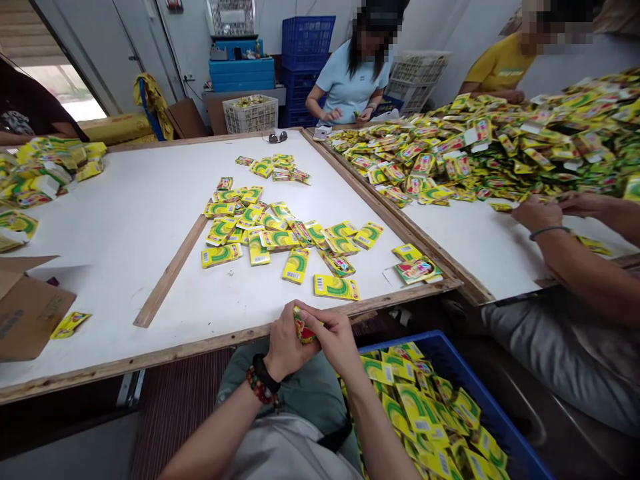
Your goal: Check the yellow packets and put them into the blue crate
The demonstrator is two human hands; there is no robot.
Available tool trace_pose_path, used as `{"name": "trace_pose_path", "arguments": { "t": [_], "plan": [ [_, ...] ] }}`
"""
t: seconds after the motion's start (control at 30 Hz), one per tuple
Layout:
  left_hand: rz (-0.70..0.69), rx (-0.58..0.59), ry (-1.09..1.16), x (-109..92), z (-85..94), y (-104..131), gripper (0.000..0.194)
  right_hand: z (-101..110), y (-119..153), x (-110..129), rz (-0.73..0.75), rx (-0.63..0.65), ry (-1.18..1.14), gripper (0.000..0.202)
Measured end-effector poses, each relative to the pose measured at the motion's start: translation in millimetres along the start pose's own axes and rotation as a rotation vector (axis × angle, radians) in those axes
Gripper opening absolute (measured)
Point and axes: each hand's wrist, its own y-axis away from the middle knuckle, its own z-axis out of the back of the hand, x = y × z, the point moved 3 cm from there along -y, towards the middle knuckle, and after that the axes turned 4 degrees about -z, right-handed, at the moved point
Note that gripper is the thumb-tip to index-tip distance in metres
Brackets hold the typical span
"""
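Note:
My left hand [287, 343] and my right hand [334, 335] are together just in front of the table's near edge. Between them is a small yellow and red printed packet box [304, 328], with the fingers of both hands closed around it. The fingers cover much of the box, so I cannot tell whether its flap is folded in. Just beyond my hands, a flat yellow and green box [336, 287] lies on the white table [165, 267]. Several similar boxes [279, 239] lie in a loose heap farther up.
To my right below the table stands a blue crate [500, 407] filled with yellow boxes. Wooden strips [175, 267] edge and divide the tabletop. A cardboard box [37, 313] sits left. A large pile of boxes [500, 147] covers the right table, where other people work.

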Motion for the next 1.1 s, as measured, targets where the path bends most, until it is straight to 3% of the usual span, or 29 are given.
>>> {"name": "trace_pose_path", "arguments": {
  "t": [0.13, 0.23, 0.3, 0.37, 0.43, 0.5, 0.57, 0.63, 0.7, 0.83, 0.93, 1.0, 1.1],
  "plan": [
    [0.019, -0.03, 0.02, 2.9, -1.1, 0.9, 0.049, -10.4, 7.0, -0.1, 0.184, 0.041, 0.189, 0.034],
    [-0.007, 0.045, 0.073, -1.7, 2.3, 2.2, 0.052, -4.7, 16.4, -0.3, 0.269, 0.012, 0.29, 0.034],
    [-0.11, 0.171, 0.119, -12.8, 5.9, -1.2, 0.064, 15.7, 26.9, -0.8, 0.252, -0.047, 0.386, 0.031],
    [-0.252, 0.29, 0.116, -27.2, 7.9, -11.2, 0.069, 48.8, 40.8, -2.9, 0.173, -0.171, 0.58, 0.03],
    [-0.35, 0.335, 0.012, -38.4, 4.4, -30.6, 0.055, 84.4, 54.7, -6.4, 0.068, -0.329, 0.839, 0.033],
    [-0.374, 0.372, -0.17, -43.1, -8.2, -57.6, 0.043, 108.7, 62.7, -11.2, 0.002, -0.418, 1.032, 0.039],
    [-0.364, 0.488, -0.366, -41.6, -27.4, -85.3, 0.048, 115.2, 60.8, -18.0, 0.014, -0.384, 1.08, 0.043],
    [-0.374, 0.621, -0.47, -37.1, -42.3, -107.5, 0.05, 109.0, 50.5, -25.0, 0.078, -0.306, 1.037, 0.041],
    [-0.404, 0.685, -0.481, -32.0, -43.1, -121.8, 0.045, 99.2, 36.6, -28.5, 0.154, -0.274, 0.97, 0.04],
    [-0.436, 0.697, -0.416, -23.5, -6.4, -122.3, 0.041, 81.6, 16.0, -16.3, 0.302, -0.297, 0.768, 0.05],
    [-0.37, 0.74, -0.113, -22.6, 21.8, -100.3, 0.023, 60.5, 9.8, 3.4, 0.364, -0.142, 0.588, 0.048],
    [-0.286, 0.662, 0.086, -21.5, 29.8, -81.6, 0.017, 44.1, 6.7, 14.7, 0.338, -0.065, 0.521, 0.036],
    [-0.175, 0.248, 0.113, -12.8, 30.3, -54.8, 0.046, 25.8, 1.2, 24.5, 0.292, -0.159, 0.545, 0.033]
  ]
}}
